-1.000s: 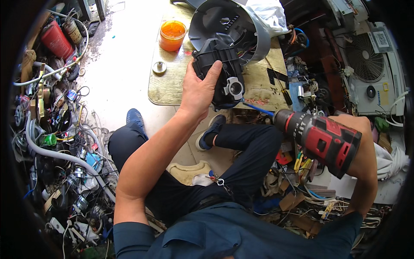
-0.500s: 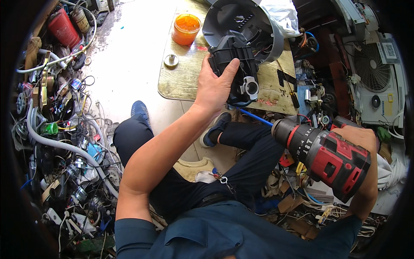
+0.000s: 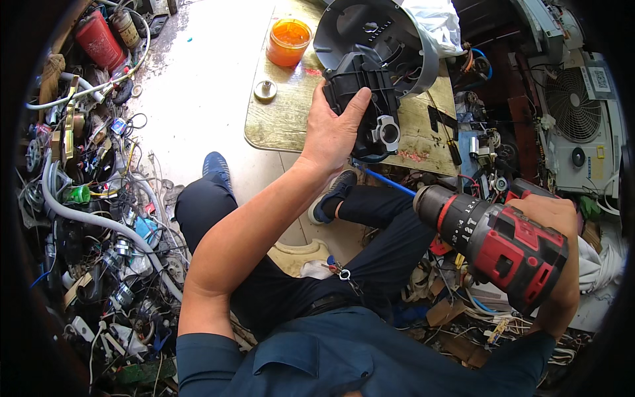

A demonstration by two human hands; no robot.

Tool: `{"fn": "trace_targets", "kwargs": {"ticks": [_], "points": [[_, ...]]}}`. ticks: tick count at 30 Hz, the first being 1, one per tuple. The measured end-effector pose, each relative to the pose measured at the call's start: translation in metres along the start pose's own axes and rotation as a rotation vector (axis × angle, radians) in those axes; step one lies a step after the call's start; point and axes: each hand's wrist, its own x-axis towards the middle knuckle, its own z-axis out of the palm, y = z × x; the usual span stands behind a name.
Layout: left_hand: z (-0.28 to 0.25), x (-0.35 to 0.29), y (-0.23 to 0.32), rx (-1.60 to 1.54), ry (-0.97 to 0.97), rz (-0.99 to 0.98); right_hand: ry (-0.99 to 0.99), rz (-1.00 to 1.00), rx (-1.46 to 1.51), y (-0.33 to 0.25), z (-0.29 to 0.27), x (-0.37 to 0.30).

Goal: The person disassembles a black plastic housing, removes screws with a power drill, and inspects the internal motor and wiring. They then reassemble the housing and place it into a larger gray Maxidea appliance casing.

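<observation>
My left hand (image 3: 334, 132) grips a black plastic motor housing (image 3: 367, 99) that rests on a low wooden board (image 3: 284, 122), leaning against a round grey drum part (image 3: 377, 30). My right hand (image 3: 552, 221) holds a red and black cordless drill (image 3: 493, 241) at the right, its chuck pointing left toward my knee, well short of the housing. I sit on the floor with legs in dark trousers and blue shoes (image 3: 215, 165).
An orange tub (image 3: 288, 41) and a small metal cap (image 3: 265, 89) sit on the board. Tangled hoses, wires and scrap parts (image 3: 86, 198) fill the left. An air-conditioner unit (image 3: 582, 126) stands at right; loose tools and wires (image 3: 463, 139) lie beside the board.
The drill has swung closer and lower toward the right. The left hand stays on the black housing.
</observation>
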Motion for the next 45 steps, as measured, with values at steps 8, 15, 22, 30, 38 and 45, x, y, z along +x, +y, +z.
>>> {"fn": "trace_targets", "kwargs": {"ticks": [8,15,22,30,38,45], "points": [[-0.001,0.001,-0.001,0.027,0.009,0.002,-0.014,0.009,0.025,0.003,0.000,0.002],[-0.002,0.002,-0.004,0.026,0.005,0.005,-0.008,0.007,-0.003,0.004,0.001,0.000],[-0.003,0.002,-0.004,0.031,0.011,0.001,0.009,0.007,-0.008,0.006,0.002,-0.001],[-0.004,0.002,-0.005,0.047,0.011,-0.010,0.008,0.042,0.009,0.001,0.003,0.002],[-0.002,0.003,-0.004,0.085,0.020,-0.001,-0.022,-0.066,-0.124,-0.002,-0.001,0.003],[-0.003,0.001,-0.003,0.079,0.009,-0.003,-0.025,-0.170,-0.261,-0.019,-0.004,0.016]]}}
